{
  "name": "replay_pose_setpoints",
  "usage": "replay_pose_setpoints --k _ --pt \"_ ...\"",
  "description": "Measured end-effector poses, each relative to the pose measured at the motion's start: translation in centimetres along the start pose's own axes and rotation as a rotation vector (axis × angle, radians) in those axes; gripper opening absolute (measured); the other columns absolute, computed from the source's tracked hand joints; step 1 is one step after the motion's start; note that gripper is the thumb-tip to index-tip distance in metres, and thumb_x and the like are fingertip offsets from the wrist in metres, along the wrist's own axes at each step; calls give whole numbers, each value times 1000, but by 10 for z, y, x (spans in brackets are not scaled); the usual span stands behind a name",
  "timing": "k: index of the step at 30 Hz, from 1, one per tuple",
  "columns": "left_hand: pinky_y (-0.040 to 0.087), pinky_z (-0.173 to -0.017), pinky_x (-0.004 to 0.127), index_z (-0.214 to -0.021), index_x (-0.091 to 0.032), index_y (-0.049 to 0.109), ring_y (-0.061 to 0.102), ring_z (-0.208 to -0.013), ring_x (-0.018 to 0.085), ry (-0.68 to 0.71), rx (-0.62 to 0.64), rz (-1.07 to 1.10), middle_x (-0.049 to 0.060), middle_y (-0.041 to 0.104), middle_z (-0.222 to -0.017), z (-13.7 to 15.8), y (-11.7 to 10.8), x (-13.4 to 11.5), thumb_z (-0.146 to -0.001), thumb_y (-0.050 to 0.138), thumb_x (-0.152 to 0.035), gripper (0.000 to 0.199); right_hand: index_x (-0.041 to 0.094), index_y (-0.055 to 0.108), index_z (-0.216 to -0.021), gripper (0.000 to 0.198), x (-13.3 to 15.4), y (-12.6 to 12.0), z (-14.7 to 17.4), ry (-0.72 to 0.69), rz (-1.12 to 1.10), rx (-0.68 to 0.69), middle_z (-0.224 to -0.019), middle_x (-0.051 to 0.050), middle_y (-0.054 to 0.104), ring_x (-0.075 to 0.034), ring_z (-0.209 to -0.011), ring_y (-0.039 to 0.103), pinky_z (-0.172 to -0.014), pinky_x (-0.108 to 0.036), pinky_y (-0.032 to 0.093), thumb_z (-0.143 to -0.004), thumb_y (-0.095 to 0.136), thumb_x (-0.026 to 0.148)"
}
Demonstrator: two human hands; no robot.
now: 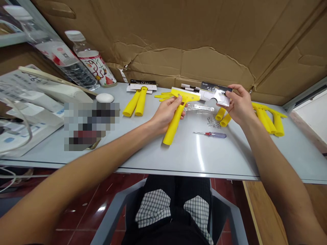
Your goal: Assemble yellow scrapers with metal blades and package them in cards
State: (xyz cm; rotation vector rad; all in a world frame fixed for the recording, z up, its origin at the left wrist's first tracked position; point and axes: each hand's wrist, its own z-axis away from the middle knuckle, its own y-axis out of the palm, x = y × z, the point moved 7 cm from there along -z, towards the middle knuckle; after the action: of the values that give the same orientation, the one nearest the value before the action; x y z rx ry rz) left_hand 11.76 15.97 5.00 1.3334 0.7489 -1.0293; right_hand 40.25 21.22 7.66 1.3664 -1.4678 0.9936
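Note:
My left hand is closed around the neck of a yellow scraper, its wide head up and its hollow handle pointing down toward me. In my right hand is a black-and-white card sleeve, pinched at its right end. The sleeve is just right of the scraper head. Below them on the table lie metal plates, a pile of small screws and a screwdriver with a clear purple handle. Yellow handles lie beside my right hand, partly hidden by it.
Two scrapers with card sleeves lie on the grey table at the left. More yellow scraper bodies are at the right. Bottles, a white mouse-like object and packets stand left. Cardboard walls the back.

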Motion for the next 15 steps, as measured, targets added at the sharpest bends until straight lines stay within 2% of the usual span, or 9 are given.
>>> replay_pose_setpoints --k 3,7,12,15 --pt "60 -63 24 -90 -20 66 68 -66 12 77 -91 154 5 76 -89 -7 -10 -11 -103 75 -38 24 33 64 -109 34 5 5 3 17 2 40 -89 1 59 -16 -68 58 -67 -43 66 -81 84 34" --pt "65 -81 27 -94 -21 66 74 -79 14 117 -110 349 4 76 -86 -14 -17 -26 -106 72 -34 18 31 69 -106 32 11 25 17 73 27 172 -84 2 59 -15 -64 55 -54 -33 54 -79 87 34" --pt "66 -87 27 -98 -23 69 76 -81 15 173 -163 465 3 77 -84 -16 -27 -45 -106 72 -35 14 32 72 -113 30 15 56 41 85 156 426 -109 -1 72 -12 -64 56 -49 -29 42 -88 86 44" --pt "65 -87 25 -98 -25 71 77 -83 15 179 -201 496 3 76 -82 -16 -31 -51 -107 70 -35 13 31 73 -115 32 13 68 52 109 167 523 -116 -1 74 -11 -63 57 -51 -29 42 -89 86 46"
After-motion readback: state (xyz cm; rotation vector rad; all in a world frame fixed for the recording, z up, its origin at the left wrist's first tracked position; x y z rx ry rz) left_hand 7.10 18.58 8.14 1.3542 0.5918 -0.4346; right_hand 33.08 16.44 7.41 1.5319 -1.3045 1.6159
